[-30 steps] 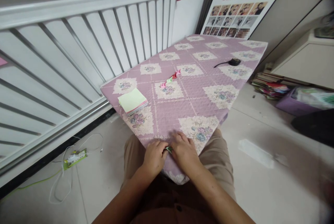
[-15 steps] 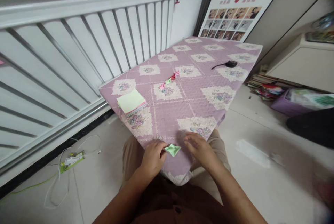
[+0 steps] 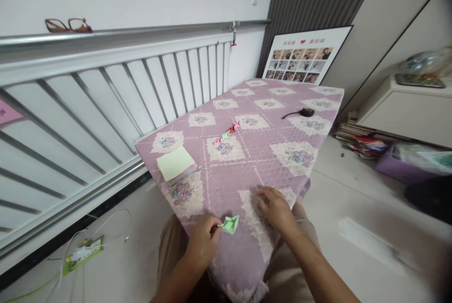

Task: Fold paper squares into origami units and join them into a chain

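My left hand (image 3: pixel 205 241) pinches one corner of a green folded-paper boat (image 3: pixel 230 224) near the front of the cloth-covered table (image 3: pixel 236 258). To the right of the boat, my right hand (image 3: pixel 277 209) rests over the cloth with its fingers loosely curled and apart, holding nothing. Several small folded papers, pink, green and red (image 3: pixel 226 134), stand in a slanting row farther back. At the table's left side lies a stack of square paper (image 3: pixel 175 164) with a pale green sheet on top.
A black object with a thin tail (image 3: pixel 306 112) lies at the far right of the table. Behind the left edge runs a white radiator (image 3: pixel 155 86), with glasses (image 3: pixel 68 25) on the rail above. A power strip (image 3: pixel 83 255) is on the floor.
The view has tilted up, bringing the glasses into sight. My left hand now grips the green boat by its left corner and has turned it; my right hand is farther from it.
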### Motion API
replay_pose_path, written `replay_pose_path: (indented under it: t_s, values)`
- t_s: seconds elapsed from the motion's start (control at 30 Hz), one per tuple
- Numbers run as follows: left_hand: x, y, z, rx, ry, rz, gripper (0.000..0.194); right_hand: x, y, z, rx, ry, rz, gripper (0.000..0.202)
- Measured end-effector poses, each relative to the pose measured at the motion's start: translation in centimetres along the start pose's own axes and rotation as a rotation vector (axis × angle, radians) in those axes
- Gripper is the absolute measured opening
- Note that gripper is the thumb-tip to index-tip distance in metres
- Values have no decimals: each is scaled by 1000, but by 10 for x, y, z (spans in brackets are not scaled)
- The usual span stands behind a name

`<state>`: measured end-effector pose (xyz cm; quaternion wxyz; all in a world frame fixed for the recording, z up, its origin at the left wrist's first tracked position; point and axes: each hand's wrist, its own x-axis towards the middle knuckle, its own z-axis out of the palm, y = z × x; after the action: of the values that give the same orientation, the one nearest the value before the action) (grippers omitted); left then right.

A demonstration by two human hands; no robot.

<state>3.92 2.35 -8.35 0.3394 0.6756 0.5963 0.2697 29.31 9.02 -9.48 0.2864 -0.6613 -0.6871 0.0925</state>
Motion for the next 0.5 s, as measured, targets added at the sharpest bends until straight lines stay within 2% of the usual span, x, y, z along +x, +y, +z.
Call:
replay_pose_path:
  t_s: [0.1, 0.2, 0.33, 0.5]
  values:
    - [33, 3, 3, -49, 84, -56, 11, 23, 3, 5, -124, 15, 102, 22]
    - [75, 6, 9, -57, 165, -65, 12, 34, -3, 9, -238, 20, 136, 25]
    - [138, 9, 14, -2, 259, -79, 12, 37, -7, 11, -272, 2, 130, 25]
    - [211, 12, 6, 90, 338, -129, 12, 36, -4, 10, -286, 7, 120, 25]
